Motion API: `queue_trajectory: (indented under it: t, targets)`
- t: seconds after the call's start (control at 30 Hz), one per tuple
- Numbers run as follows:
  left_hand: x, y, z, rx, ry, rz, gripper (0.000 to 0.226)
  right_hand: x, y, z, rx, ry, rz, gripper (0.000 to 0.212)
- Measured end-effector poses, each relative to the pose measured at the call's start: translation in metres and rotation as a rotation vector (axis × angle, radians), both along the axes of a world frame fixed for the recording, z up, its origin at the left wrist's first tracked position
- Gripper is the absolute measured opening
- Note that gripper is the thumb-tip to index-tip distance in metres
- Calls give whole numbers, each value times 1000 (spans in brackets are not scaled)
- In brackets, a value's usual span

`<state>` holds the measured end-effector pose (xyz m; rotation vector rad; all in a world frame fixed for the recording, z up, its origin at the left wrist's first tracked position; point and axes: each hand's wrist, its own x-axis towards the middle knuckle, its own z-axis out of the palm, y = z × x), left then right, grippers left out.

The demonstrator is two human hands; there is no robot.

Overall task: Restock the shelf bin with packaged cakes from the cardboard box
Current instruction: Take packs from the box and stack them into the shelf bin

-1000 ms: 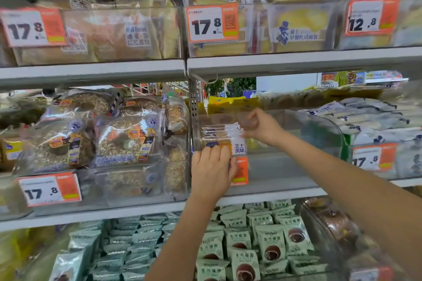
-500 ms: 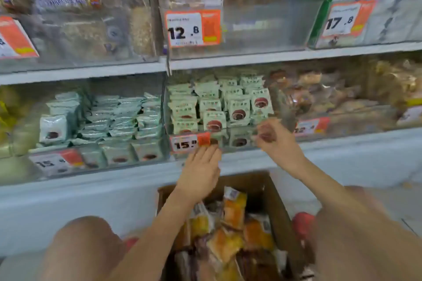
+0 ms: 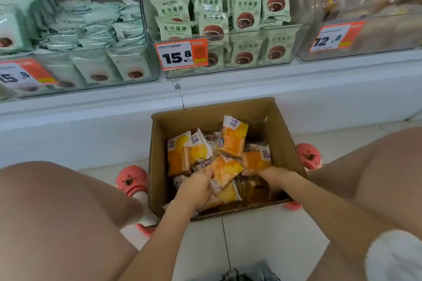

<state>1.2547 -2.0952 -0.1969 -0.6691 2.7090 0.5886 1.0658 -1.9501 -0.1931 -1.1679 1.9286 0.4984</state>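
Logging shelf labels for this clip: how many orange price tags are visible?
3. One reading 15.8 on the middle bin, another 15.8 at the left edge, partly cut off, and a 12.8 on the right bin. Others may lie outside the frame.

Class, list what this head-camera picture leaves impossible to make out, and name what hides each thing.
- Right hand fingertips: buried among cake packets; grip unclear.
- Cardboard box bottom: covered by packets.
- Left price tag: first digit cut by the frame edge.
- Small print on the 15.8 tag: too small.

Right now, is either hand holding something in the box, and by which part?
Left hand grips an orange-and-yellow plastic cake packet by its near-left end; right hand's hold cannot be told.
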Motion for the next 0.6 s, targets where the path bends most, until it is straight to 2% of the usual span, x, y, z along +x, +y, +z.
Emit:
queue_trajectory:
  t: [0.1,0.23,0.27,0.33,0.4,0.53,0.6]
  targets:
    - [3,-1,-6,87,4,32,33,0,-2,-11,-19,89,92,47]
    - [-1,-3,-5,260,57,187,30,-7,-13,7,-104,30,84,37]
    - [-4,-2,-1,347,90,244,39,-8,-19,16,-137,20,71,31]
    - [-9,0,11,577,164,325,71,-13,-29,37,-229,-16,48,26]
    - [-14,4,25,773,208,364,90,-17,-35,61,-339,-153,-31,17]
    - [-20,6,44,984,264,411,60,-15,-36,98,-538,-486,-249,12]
    - [-21,7,49,1032,339,503,53,-14,-34,102,-632,-511,-353,32]
